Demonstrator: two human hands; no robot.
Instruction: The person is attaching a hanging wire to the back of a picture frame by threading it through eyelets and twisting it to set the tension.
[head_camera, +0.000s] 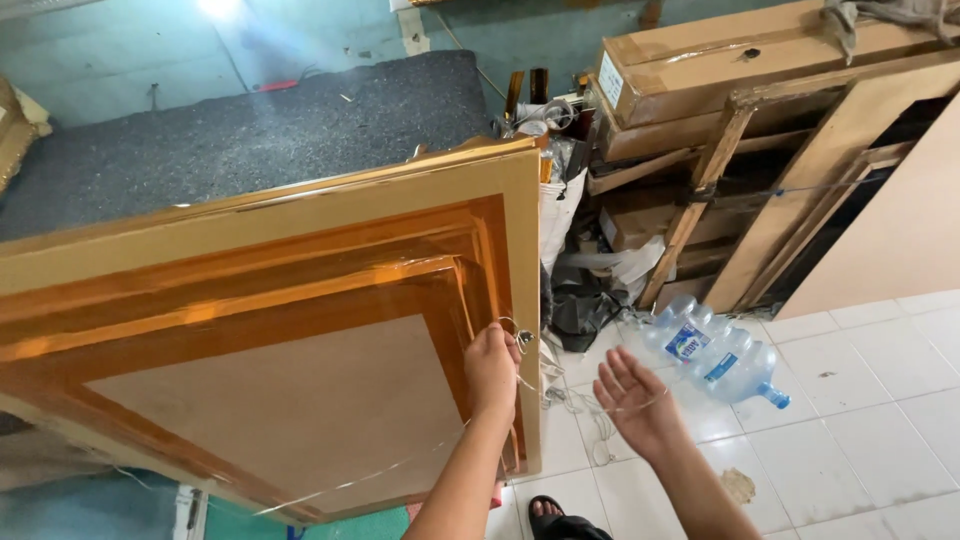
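Observation:
A large picture frame (300, 300) lies back side up, its cardboard backing sealed with wide bands of brown tape. My left hand (492, 368) is closed at the frame's right edge, pinching a thin clear wire (380, 470) beside a small metal ring hook (523, 337). The wire runs down and left across the backing. My right hand (635, 395) hovers open to the right of the frame, fingers spread, with the wire strand passing by its palm.
A dark grey padded table (250, 130) lies behind the frame. Stacked cardboard boxes (720, 60) and leaning wooden frames (760, 190) fill the right. Two big clear water bottles (715, 350) lie on the white tiled floor (850, 420). My sandalled foot (560, 520) is below.

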